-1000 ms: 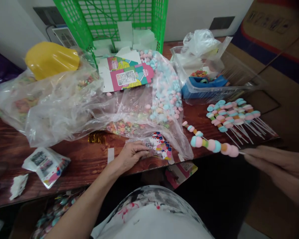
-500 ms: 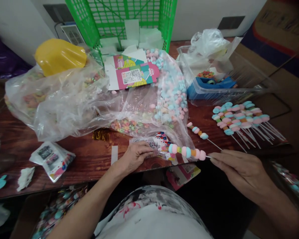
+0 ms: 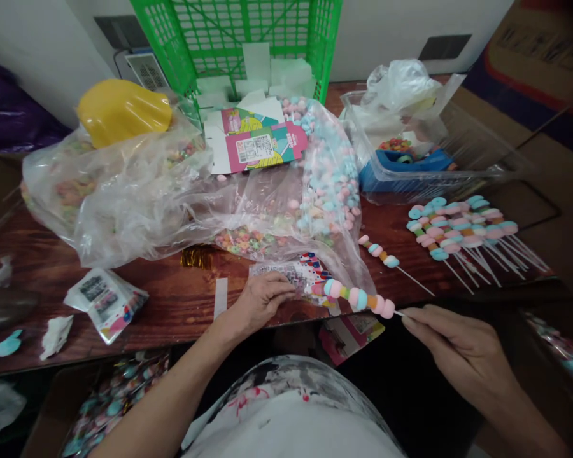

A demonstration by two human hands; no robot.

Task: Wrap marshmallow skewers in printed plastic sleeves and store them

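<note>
My right hand point(image 3: 463, 346) is closed on the white stick of a candy skewer point(image 3: 358, 298), threaded with pink, blue, orange and green soft sweets. The skewer slants up to the left, its far end over the mouth of a printed clear bag point(image 3: 315, 291). My left hand point(image 3: 266, 298) has its fingertips pressed together at the left edge of the printed bags point(image 3: 291, 275); the exact grip is partly hidden. A shorter candy skewer point(image 3: 378, 250) lies on the table above my right hand. Several finished skewers point(image 3: 458, 226) are piled at the right.
Large clear bags of sweets point(image 3: 329, 172) cover the table's middle. Behind stands a green crate point(image 3: 248, 25); a clear plastic tub point(image 3: 482, 168) is at the back right. A stack of printed bags point(image 3: 107, 302) lies left. Wrapped sweets point(image 3: 119, 401) fill a box below the table edge.
My right hand has moved slightly lower, so the skewer slants more, with its stick end down. My left hand stays by the printed bags. The view has shifted a little.
</note>
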